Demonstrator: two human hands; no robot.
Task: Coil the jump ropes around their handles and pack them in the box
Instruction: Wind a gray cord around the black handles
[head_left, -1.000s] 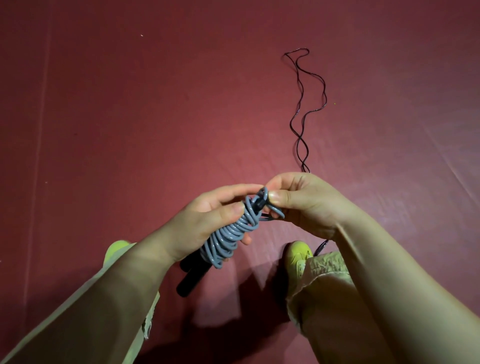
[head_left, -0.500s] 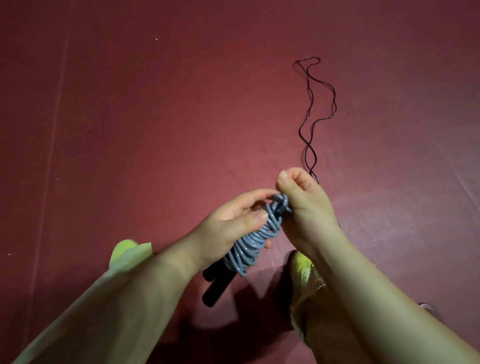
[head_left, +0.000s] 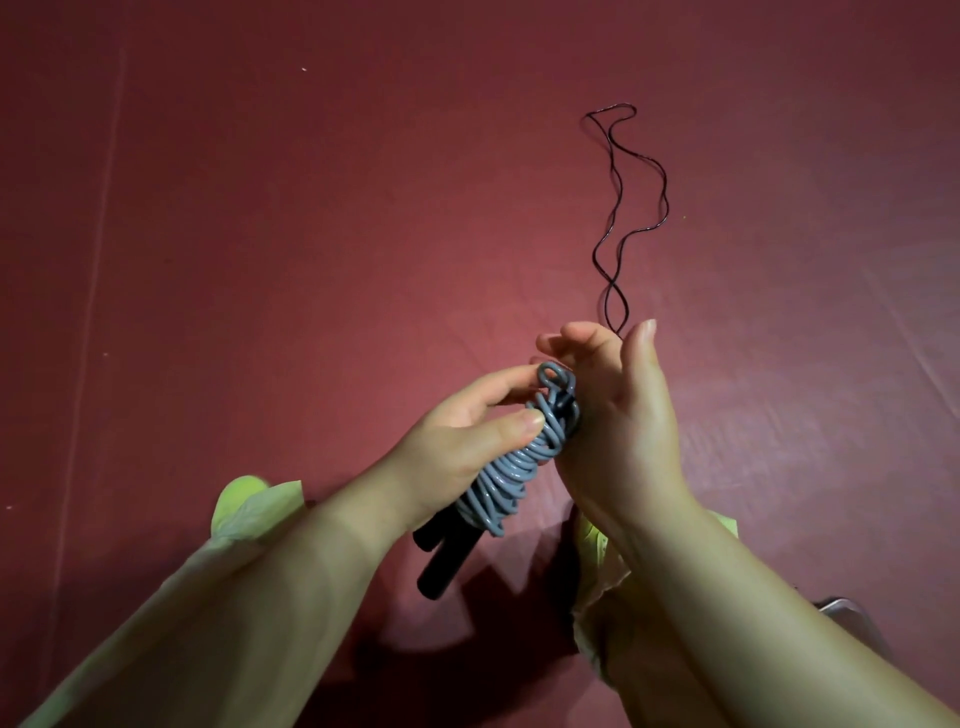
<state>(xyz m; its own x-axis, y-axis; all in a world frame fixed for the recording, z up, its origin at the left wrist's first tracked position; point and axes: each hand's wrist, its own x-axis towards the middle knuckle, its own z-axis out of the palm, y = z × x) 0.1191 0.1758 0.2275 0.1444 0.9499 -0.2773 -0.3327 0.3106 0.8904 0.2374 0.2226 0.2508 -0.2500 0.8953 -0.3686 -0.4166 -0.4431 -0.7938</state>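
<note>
The near end of the black rope (head_left: 631, 208) disappears behind the right hand (head_left: 618, 415), centre frame. The black handles (head_left: 441, 561) are mostly covered by the grey coil (head_left: 511, 467) and left hand (head_left: 457, 447). A grey object (head_left: 844, 608) at lower right, behind the forearm, is unidentifiable.

The grey rope (head_left: 511, 467) coiled round the handles looks like smooth, glossy plastic, catching small highlights; the black handles (head_left: 441, 558) look matt, perhaps foam or rubber; the thin black cord (head_left: 613, 208) on the floor shines faintly; the maroon floor (head_left: 311, 234) is matt, like a smooth mat; the trousers (head_left: 597, 623) are pale cloth with a frayed hem.
</note>
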